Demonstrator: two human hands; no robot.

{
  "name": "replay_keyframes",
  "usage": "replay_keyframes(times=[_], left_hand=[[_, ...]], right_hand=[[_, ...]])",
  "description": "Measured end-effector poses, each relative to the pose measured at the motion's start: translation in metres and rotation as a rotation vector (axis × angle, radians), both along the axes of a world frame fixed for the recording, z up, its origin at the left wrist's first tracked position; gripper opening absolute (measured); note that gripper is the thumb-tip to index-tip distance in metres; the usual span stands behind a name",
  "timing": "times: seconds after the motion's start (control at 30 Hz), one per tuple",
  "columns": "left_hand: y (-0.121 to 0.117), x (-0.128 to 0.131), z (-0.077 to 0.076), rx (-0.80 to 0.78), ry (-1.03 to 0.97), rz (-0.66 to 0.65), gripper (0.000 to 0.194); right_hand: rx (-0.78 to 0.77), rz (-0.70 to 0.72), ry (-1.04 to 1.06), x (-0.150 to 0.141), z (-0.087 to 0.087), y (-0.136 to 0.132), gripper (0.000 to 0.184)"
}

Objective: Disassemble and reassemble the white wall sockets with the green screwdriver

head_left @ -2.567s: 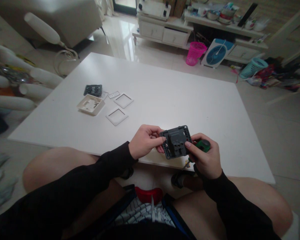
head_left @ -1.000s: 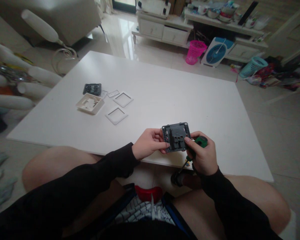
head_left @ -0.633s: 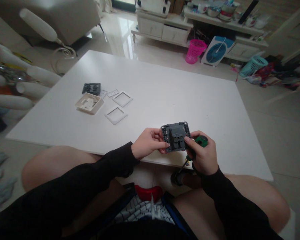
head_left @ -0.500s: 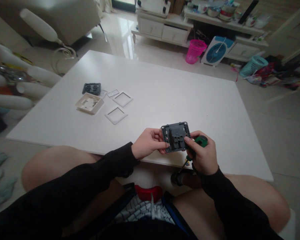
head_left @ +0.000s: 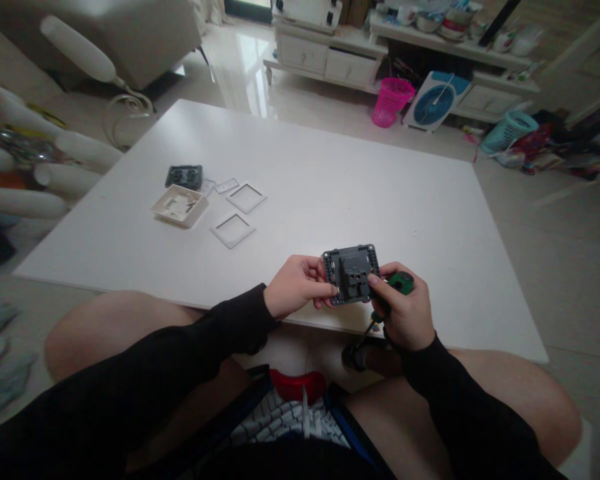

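A dark grey wall socket module [head_left: 351, 270] is held over the table's near edge, its face tilted up toward me. My left hand [head_left: 300, 287] pinches its left side, thumb on the lower left corner. At the opposite side, my right hand [head_left: 407, 303] presses a thumb on the module's lower right. That same hand also keeps a screwdriver [head_left: 401, 283] with a green and black handle in its palm, its shaft slanting down and left past the edge. The fingers behind the module are mostly hidden.
On the white table [head_left: 380, 193], at the left, lie a white back box [head_left: 200, 215], a second dark module [head_left: 184, 176], two white square frames [head_left: 233, 244] and small white plates [head_left: 227, 186]. Beyond stand a pink basket [head_left: 392, 103] and a blue-and-white fan [head_left: 433, 103].
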State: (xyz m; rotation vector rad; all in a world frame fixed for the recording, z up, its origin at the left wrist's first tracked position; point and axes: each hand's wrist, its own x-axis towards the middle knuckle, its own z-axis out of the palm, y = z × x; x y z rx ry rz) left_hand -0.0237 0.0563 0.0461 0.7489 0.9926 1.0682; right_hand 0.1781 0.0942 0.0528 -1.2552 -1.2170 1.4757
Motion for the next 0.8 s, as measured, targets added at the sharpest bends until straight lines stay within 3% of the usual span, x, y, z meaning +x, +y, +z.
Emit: replay_keyframes(times=[0.8], left_hand=[[0.0028, -0.0029, -0.0072, -0.046, 0.014, -0.051, 0.027]], right_hand=[[-0.064, 0.019, -0.01, -0.0012, -0.0005, 0.0023, 0.036]])
